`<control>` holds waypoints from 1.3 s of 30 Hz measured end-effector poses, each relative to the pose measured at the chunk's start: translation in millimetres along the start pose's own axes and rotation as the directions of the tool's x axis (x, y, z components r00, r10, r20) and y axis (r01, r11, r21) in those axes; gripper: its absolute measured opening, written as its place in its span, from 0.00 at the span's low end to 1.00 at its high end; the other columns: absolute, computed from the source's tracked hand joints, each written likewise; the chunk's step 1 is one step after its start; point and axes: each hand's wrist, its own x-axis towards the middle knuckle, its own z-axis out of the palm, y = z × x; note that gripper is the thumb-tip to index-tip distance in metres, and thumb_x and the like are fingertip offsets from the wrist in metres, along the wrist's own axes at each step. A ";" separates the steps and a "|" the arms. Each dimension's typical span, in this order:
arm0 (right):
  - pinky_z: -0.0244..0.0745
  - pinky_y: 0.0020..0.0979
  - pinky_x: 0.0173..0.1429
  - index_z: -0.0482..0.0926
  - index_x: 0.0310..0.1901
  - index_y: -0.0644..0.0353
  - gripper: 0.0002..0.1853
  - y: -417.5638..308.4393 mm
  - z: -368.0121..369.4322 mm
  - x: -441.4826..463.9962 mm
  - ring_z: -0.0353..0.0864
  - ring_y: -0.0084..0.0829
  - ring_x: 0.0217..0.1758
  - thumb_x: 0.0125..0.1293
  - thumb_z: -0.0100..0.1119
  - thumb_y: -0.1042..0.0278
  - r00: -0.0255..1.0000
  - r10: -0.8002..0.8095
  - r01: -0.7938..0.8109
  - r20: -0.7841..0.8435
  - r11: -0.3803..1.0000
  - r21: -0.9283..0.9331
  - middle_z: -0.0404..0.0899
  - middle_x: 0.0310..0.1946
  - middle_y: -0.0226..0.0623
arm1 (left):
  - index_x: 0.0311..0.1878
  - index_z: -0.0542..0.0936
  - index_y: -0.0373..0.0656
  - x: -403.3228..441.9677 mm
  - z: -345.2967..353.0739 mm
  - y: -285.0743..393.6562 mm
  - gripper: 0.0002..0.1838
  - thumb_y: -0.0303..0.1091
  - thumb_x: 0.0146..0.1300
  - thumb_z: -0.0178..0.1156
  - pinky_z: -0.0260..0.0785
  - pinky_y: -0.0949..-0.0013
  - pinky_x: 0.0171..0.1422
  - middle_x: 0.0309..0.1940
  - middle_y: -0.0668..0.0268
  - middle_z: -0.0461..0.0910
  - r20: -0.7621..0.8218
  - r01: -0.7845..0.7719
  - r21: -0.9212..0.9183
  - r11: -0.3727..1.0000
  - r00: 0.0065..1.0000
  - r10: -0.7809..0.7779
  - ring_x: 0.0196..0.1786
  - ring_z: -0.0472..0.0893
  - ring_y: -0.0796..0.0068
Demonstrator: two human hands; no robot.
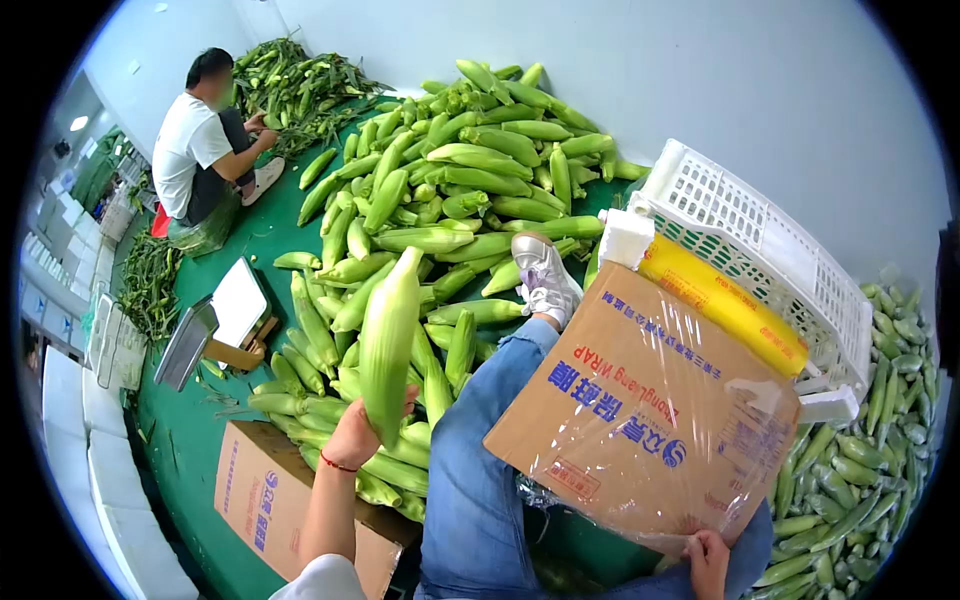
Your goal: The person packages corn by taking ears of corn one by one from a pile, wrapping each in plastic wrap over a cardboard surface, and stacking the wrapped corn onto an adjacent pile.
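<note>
- A long, plump ear of corn (390, 335), in a pale green husk, stands nearly upright in the left hand (352, 438), above the heap (490, 165) on the green floor (172, 425) and beyond the left corner of the cardboard box (590, 350)
- The left hand is partly closed, wrapped round the ear's lower end, with fingertips showing on its right side; the upper part is free
- The right hand (708, 562) is curled nearly shut at the box's bottom corner, where it appears to pinch the clear film (640, 539)
- The ear should feel solid and fairly weighty for its size, stiff along its length, so a hold at one end probably lets the other tip sway
- Its husk looks smooth and may slide if damp; a firm wrap round the thick middle should balance it best, without digging nails into the outer leaves
- The film looks thin, clingy and limp, likely to crease or stick to itself; its loose edge by the bottom corner is the place to take it, with fingertips and an even pull
- The yellow roll (725, 305) lies along the box's far edge, beside the white crate (760, 235); ears in clear wrap (860, 450) lie beyond the box's right corner
</note>
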 end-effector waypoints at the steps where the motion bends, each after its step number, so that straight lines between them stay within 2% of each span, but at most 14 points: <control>1: 0.72 0.29 0.40 0.78 0.38 0.63 0.09 6.0 2.2 0.2 0.75 0.27 0.31 0.71 0.55 0.66 0.999 -0.001 0.003 -0.047 0.999 0.049 0.77 0.27 0.35 | 0.63 0.69 0.37 -6.6 8.6 9.1 0.21 0.28 0.68 0.54 0.70 0.62 0.62 0.50 0.55 0.80 0.093 -0.022 0.146 0.989 0.996 0.009 0.56 0.79 0.64; 6: 0.75 0.37 0.43 0.79 0.37 0.64 0.07 25.4 28.5 -6.2 0.80 0.39 0.35 0.65 0.58 0.69 0.957 -0.133 0.132 -0.258 0.991 -0.022 0.80 0.32 0.44 | 0.74 0.56 0.34 -29.3 98.7 8.6 0.42 0.38 0.63 0.66 0.57 0.65 0.73 0.70 0.58 0.64 0.477 -0.247 0.397 0.884 0.878 0.031 0.69 0.67 0.65; 9: 0.73 0.42 0.45 0.78 0.37 0.63 0.07 10.4 32.9 -16.7 0.78 0.46 0.38 0.66 0.58 0.68 0.939 -0.112 0.092 -0.324 0.993 -0.078 0.79 0.32 0.46 | 0.71 0.67 0.48 -34.9 195.8 0.5 0.38 0.41 0.57 0.69 0.70 0.62 0.59 0.54 0.57 0.75 0.792 -0.784 0.596 0.174 0.610 0.031 0.54 0.77 0.58; 12: 0.73 0.40 0.44 0.77 0.37 0.62 0.05 6.9 36.5 -24.8 0.78 0.44 0.36 0.65 0.59 0.70 0.930 -0.167 0.107 -0.329 0.976 -0.192 0.79 0.32 0.44 | 0.65 0.74 0.57 -23.0 267.4 -46.2 0.32 0.40 0.54 0.69 0.72 0.57 0.52 0.47 0.58 0.76 0.956 -0.951 0.278 -0.139 0.259 0.140 0.47 0.78 0.52; 14: 0.74 0.37 0.45 0.77 0.39 0.62 0.04 -4.4 33.4 -28.8 0.80 0.39 0.37 0.67 0.58 0.71 0.924 -0.229 0.119 -0.308 0.934 -0.337 0.80 0.32 0.41 | 0.63 0.76 0.61 -7.9 280.2 -75.0 0.29 0.40 0.55 0.68 0.73 0.58 0.51 0.48 0.59 0.77 0.965 -0.966 0.260 0.010 0.260 0.023 0.46 0.79 0.54; 18: 0.71 0.31 0.56 0.76 0.45 0.62 0.05 -2.2 10.3 -30.1 0.77 0.25 0.50 0.71 0.52 0.74 0.979 0.109 0.065 -0.173 0.635 0.769 0.82 0.40 0.34 | 0.63 0.76 0.59 18.3 290.7 -94.7 0.27 0.40 0.58 0.65 0.72 0.58 0.53 0.50 0.60 0.79 0.936 -0.910 0.342 0.234 0.306 -0.174 0.48 0.80 0.56; 21: 0.69 0.34 0.58 0.76 0.50 0.60 0.11 -14.2 36.9 24.5 0.76 0.29 0.53 0.71 0.56 0.66 0.897 -0.076 0.317 -0.436 0.799 0.511 0.81 0.46 0.38 | 0.62 0.77 0.57 10.8 295.7 -95.8 0.26 0.39 0.59 0.64 0.66 0.51 0.62 0.56 0.58 0.76 0.897 -0.895 0.434 0.103 0.420 -0.136 0.56 0.77 0.52; 24: 0.69 0.38 0.57 0.77 0.52 0.59 0.20 -30.2 30.5 57.3 0.75 0.36 0.54 0.67 0.58 0.53 0.757 -0.512 0.240 -0.407 0.797 -0.555 0.79 0.49 0.39 | 0.61 0.77 0.56 -11.8 284.8 -111.2 0.27 0.40 0.55 0.67 0.61 0.42 0.67 0.63 0.54 0.69 0.872 -0.872 0.460 -0.168 0.409 0.268 0.64 0.71 0.47; 29: 0.73 0.40 0.47 0.80 0.46 0.57 0.21 -22.8 27.6 86.1 0.77 0.39 0.46 0.61 0.61 0.48 0.720 -0.561 0.288 -0.410 0.778 -0.559 0.79 0.44 0.34 | 0.49 0.84 0.49 -8.7 202.8 -126.0 0.16 0.33 0.56 0.68 0.77 0.61 0.50 0.53 0.57 0.80 0.774 -0.831 0.552 -0.072 0.479 0.413 0.50 0.83 0.59; 31: 0.75 0.38 0.42 0.80 0.43 0.56 0.18 -23.8 22.6 94.3 0.78 0.39 0.42 0.61 0.61 0.50 0.732 -0.569 0.319 -0.375 0.772 -0.550 0.79 0.41 0.33 | 0.38 0.84 0.41 15.3 208.0 -101.7 0.05 0.27 0.57 0.66 0.77 0.62 0.41 0.40 0.59 0.83 0.490 -0.570 0.650 0.503 0.820 0.296 0.40 0.83 0.59; 32: 0.76 0.36 0.34 0.81 0.39 0.57 0.15 -25.8 20.7 100.8 0.78 0.37 0.38 0.61 0.61 0.53 0.673 -0.625 0.357 -0.395 0.743 -0.567 0.77 0.36 0.33 | 0.37 0.84 0.40 37.0 244.2 -56.8 0.05 0.25 0.56 0.66 0.76 0.61 0.39 0.32 0.61 0.82 0.741 -0.861 0.507 0.050 0.465 0.485 0.35 0.83 0.59; 34: 0.76 0.37 0.33 0.81 0.36 0.57 0.14 -21.5 19.0 109.9 0.78 0.36 0.38 0.60 0.62 0.54 0.672 -0.617 0.390 -0.409 0.765 -0.513 0.76 0.34 0.32 | 0.38 0.85 0.41 60.9 291.9 -37.4 0.05 0.27 0.59 0.63 0.75 0.61 0.43 0.36 0.59 0.83 0.784 -0.846 0.533 -0.010 0.489 0.384 0.36 0.82 0.57; 37: 0.77 0.39 0.31 0.81 0.30 0.58 0.14 -26.2 16.8 112.0 0.80 0.40 0.33 0.61 0.61 0.55 0.714 -0.570 0.362 -0.407 0.797 -0.483 0.76 0.29 0.35 | 0.32 0.84 0.44 89.8 329.6 -98.9 0.09 0.36 0.61 0.59 0.76 0.51 0.35 0.26 0.52 0.82 0.785 -0.834 0.448 -0.323 0.540 -0.305 0.31 0.84 0.53; 39: 0.77 0.41 0.31 0.79 0.28 0.59 0.17 -32.4 11.4 106.6 0.82 0.43 0.31 0.64 0.58 0.53 0.815 -0.456 0.253 -0.357 0.835 -0.489 0.78 0.26 0.39 | 0.36 0.83 0.38 58.7 334.5 -101.1 0.12 0.37 0.63 0.56 0.79 0.53 0.34 0.27 0.54 0.84 0.745 -0.794 0.528 -0.302 0.604 -0.284 0.32 0.86 0.55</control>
